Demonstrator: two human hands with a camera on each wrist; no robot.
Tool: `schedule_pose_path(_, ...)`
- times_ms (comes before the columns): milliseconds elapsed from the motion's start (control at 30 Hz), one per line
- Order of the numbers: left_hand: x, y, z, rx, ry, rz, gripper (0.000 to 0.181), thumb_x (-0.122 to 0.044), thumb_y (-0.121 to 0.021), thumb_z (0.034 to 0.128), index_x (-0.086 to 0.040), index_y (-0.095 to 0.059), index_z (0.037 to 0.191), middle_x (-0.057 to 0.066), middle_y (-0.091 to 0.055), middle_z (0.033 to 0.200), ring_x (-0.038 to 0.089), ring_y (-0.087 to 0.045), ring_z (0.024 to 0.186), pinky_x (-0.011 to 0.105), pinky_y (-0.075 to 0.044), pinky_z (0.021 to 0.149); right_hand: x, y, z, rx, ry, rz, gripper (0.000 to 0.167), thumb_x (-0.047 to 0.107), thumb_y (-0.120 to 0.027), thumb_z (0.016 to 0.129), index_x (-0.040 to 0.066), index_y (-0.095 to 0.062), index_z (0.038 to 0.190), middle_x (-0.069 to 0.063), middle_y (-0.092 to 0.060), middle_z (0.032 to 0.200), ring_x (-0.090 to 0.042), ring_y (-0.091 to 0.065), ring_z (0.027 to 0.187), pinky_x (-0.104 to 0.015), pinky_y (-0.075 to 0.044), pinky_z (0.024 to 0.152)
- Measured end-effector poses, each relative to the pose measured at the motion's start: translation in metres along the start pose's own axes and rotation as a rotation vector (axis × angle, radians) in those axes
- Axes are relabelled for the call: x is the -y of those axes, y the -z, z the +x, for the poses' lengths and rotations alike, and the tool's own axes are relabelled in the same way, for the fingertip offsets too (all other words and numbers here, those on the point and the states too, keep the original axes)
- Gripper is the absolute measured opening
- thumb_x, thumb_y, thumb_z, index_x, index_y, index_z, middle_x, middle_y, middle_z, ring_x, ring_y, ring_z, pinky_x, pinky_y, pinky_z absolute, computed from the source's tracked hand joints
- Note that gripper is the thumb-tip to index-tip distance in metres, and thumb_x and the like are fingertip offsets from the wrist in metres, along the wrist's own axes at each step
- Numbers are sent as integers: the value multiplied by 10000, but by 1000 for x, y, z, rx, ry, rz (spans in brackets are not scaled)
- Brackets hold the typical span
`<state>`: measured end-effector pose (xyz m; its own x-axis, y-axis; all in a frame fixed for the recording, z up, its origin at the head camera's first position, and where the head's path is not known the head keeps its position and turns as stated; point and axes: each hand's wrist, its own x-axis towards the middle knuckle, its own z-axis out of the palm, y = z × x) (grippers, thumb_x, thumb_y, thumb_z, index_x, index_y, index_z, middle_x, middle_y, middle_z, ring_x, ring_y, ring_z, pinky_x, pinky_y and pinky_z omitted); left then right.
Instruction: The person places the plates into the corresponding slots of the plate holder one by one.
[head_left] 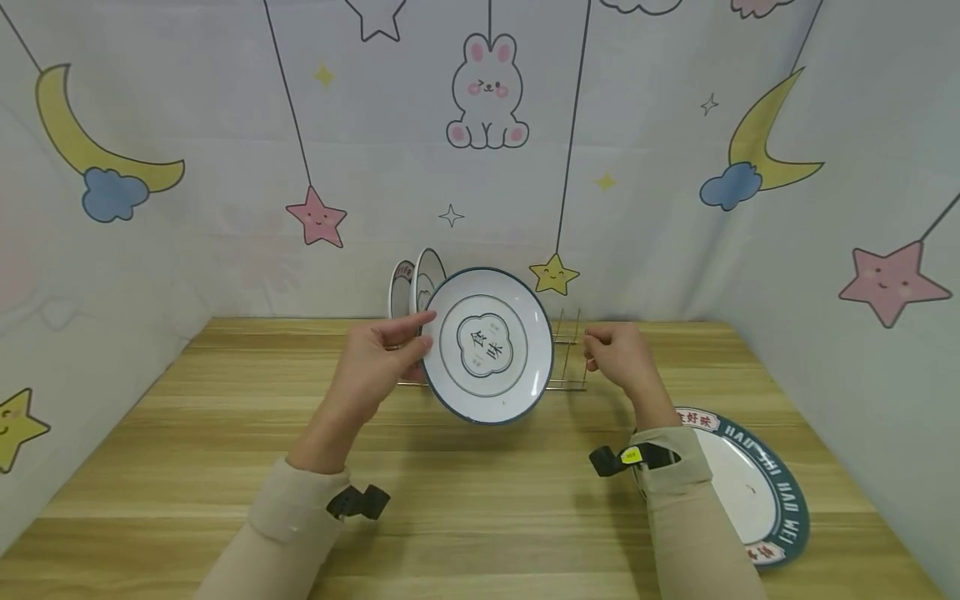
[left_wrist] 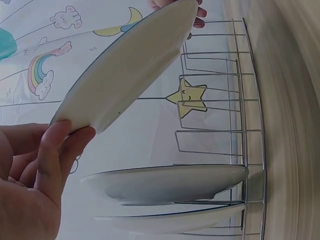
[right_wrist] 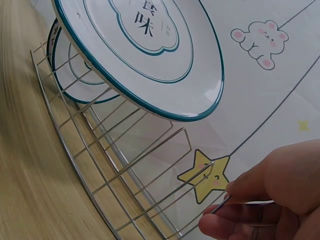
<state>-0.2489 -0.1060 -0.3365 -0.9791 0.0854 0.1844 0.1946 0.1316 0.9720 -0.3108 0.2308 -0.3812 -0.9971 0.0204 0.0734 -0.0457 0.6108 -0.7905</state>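
Observation:
My left hand (head_left: pixel 378 362) pinches the left edge of a round white plate (head_left: pixel 487 346) with a dark blue-green rim and black lettering in its middle. The plate is tilted, raised in front of a wire dish rack (head_left: pixel 568 385). In the left wrist view the plate's pale underside (left_wrist: pixel 125 70) shows, thumb and fingers at its edge. My right hand (head_left: pixel 622 354) pinches a wire at the rack's right end, as the right wrist view shows with the wire (right_wrist: pixel 220 206) between thumb and fingers. Two more plates (left_wrist: pixel 170 182) stand upright at the rack's left end.
A large oval plate (head_left: pixel 750 487) with a blue-green lettered rim lies on the wooden table (head_left: pixel 480 517) at the right, partly behind my right forearm. A white cloth backdrop (head_left: pixel 225 125) with cartoon drawings rises behind the table and along both sides.

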Motion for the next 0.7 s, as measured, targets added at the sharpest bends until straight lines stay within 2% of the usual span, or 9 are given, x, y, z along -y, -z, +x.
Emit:
schedule_pose_path(200,-3,2,-1,-53,-57,-6,350,-42,-684,924,-80,-674,1272,130,-682,1186,213,-690,832,349,-599,657,2,1,-1,4,7,-2,337,160,-504,1033,-19,-629,1290,-182,-673,1037,-277,-688,843,-303,-497,675)
schedule_pose_path(400,-3,4,-2,-111,-94,-7,341,-62,-692,920,-75,-681,1262,130,-688,1168,196,-686,765,316,-596,627,2,1,-2,6,9,-6,339,164,-503,1033,-19,-629,1290,-176,-674,1024,-284,-689,844,-302,-493,666)
schedule_pose_path(700,-2,8,-1,-290,-229,56,280,-89,-694,905,-86,-730,1183,117,-724,1054,175,-682,713,280,-589,601,2,1,-3,15,12,8,361,161,-499,1037,-29,-590,1330,-177,-676,1040,-280,-693,845,-300,-506,679)
